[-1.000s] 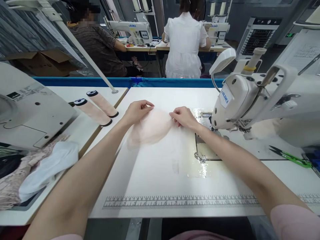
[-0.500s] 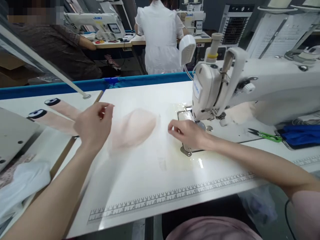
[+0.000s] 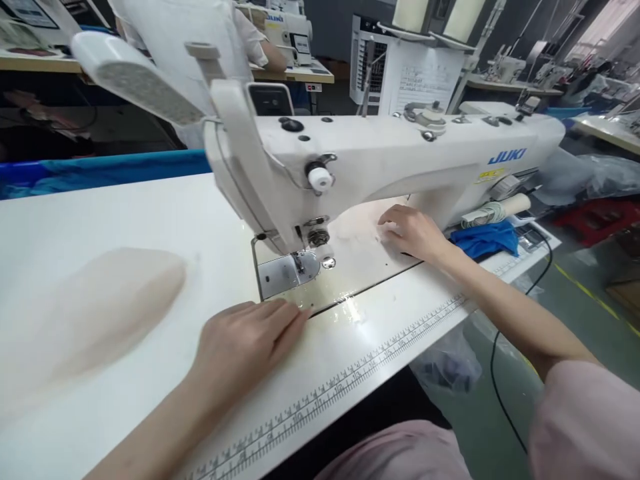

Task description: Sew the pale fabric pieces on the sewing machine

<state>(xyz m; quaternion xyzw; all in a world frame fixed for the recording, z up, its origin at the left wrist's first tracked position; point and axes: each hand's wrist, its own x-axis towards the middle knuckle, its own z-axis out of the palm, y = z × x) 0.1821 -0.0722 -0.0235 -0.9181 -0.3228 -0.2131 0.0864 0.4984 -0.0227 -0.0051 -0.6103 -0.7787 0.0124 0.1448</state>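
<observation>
My left hand (image 3: 250, 333) lies on the table just in front of the needle plate (image 3: 287, 273), its fingers together and pointing right; what is under them is hidden. Beneath the arm of the white sewing machine (image 3: 395, 157), my right hand (image 3: 413, 233) reaches onto pale, sheer pink fabric (image 3: 363, 223), with fingers bent at its edge. Whether they pinch the fabric is too small to tell. A blurred pale pink cup-shaped piece (image 3: 125, 300) lies on the table to the left.
Blue cloth (image 3: 487, 239) and a thread cone (image 3: 513, 205) lie at the right end of the table. A printed ruler (image 3: 340, 387) runs along the front edge. Behind the table, a person in white (image 3: 175, 40) sits near another machine.
The view has swung right. My left hand has moved from the left side to beside the needle plate. My right hand has gone from the needle area to the fabric under the machine arm.
</observation>
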